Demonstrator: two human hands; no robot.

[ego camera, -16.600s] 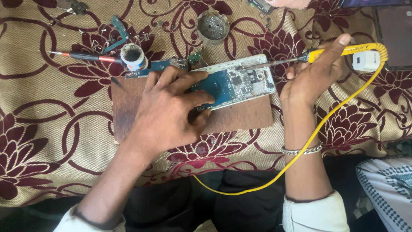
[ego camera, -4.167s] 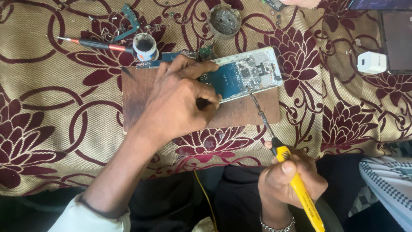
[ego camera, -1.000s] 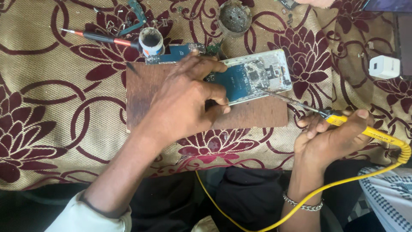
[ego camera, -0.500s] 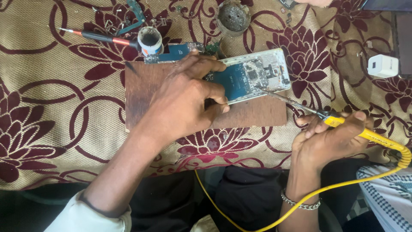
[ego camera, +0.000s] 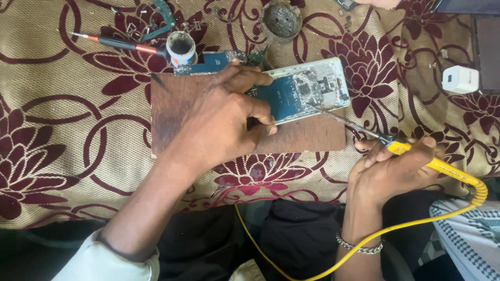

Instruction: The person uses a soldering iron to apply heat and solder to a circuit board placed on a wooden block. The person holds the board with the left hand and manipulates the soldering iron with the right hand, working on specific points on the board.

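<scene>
An opened phone [ego camera: 307,89] with its blue circuit board bare lies on a brown wooden board [ego camera: 172,112]. My left hand [ego camera: 224,122] presses down on the phone's left end and pins it there. My right hand [ego camera: 393,169] grips a yellow-handled soldering iron [ego camera: 416,156] near the board's lower right corner. The iron's metal tip reaches up and left onto the circuit board. Its yellow cable [ego camera: 364,239] loops down past my wrist.
A red-and-black screwdriver [ego camera: 120,44] and a small round tub [ego camera: 180,48] lie above the board. A grey round tin [ego camera: 281,20] sits at the top, a white charger block [ego camera: 461,79] at the right. A flowered cloth [ego camera: 62,130] covers the surface.
Over the last second my right hand has slid slightly left and the iron's tip has settled on the circuit board. My left hand has stayed on the phone.
</scene>
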